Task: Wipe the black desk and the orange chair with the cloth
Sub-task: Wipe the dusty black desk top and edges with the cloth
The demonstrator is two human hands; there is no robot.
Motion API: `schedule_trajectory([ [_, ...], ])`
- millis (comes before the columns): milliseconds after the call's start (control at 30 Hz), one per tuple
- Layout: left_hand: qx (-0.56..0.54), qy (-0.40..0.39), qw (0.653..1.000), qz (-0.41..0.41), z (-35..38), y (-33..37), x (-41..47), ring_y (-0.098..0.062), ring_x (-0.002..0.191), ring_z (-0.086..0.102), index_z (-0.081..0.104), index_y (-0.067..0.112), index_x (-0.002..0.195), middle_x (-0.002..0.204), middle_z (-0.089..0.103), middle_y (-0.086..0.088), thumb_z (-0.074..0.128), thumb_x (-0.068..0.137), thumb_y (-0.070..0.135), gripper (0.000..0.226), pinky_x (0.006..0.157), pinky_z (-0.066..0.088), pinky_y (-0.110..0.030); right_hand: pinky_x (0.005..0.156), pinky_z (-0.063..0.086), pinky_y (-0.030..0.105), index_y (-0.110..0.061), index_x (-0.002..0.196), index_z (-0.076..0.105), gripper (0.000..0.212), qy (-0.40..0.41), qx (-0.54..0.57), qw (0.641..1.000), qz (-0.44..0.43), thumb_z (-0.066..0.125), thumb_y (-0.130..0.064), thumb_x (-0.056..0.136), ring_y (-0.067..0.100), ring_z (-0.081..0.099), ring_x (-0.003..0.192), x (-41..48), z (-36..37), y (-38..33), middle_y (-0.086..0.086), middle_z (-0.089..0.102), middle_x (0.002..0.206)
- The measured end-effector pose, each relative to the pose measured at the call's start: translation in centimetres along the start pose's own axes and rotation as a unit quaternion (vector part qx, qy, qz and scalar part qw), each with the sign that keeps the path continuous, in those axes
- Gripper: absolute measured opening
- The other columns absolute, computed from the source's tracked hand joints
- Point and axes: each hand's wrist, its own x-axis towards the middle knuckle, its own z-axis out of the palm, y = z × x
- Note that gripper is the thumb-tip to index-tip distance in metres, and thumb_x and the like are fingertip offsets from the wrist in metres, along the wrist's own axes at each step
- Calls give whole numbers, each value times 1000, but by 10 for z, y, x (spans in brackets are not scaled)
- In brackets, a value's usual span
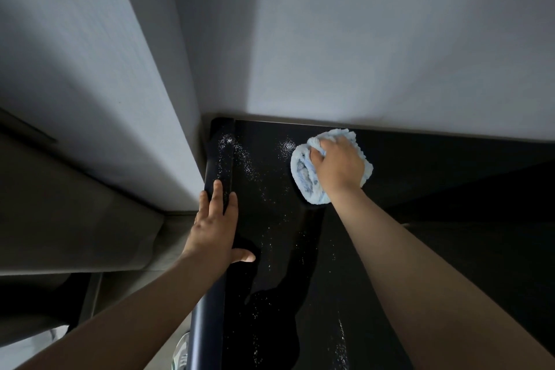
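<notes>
The glossy black desk (420, 189) fills the lower middle and right of the head view, sprinkled with white specks near its far left corner. My right hand (338, 164) grips a bunched light-blue fluffy cloth (303, 173) and presses it on the desk near the back wall. My left hand (214, 225) lies flat on the desk's rounded left edge, fingers straight and pointing away, thumb on the top surface. No orange chair is in view.
A pale wall (360, 39) runs along the back of the desk, and a wall corner (120, 99) stands close to its left edge. Grey floor (75, 219) lies at the left. A shoe (180, 351) shows below the desk edge.
</notes>
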Motion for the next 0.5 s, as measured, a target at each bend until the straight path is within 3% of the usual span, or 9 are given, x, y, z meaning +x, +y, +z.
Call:
schedule_trajectory([
  [300, 1, 2, 1000, 1, 2, -1, 1, -37, 145, -15, -7, 17, 153, 155, -28, -12, 74, 66, 62, 127, 117, 19, -42, 79, 41, 31, -24, 127, 58, 38, -11, -3, 1000, 21, 47, -42, 96, 24, 51, 112, -41, -2, 7, 3, 53, 128],
  [500, 10, 11, 1000, -3, 3, -1, 1, -37, 146, -13, -7, 17, 153, 156, -26, -13, 74, 65, 63, 128, 117, 18, -41, 72, 41, 32, -19, 119, 65, 35, 11, 19, 1000, 21, 54, -39, 93, 27, 56, 103, -69, 2, 13, 8, 59, 115],
])
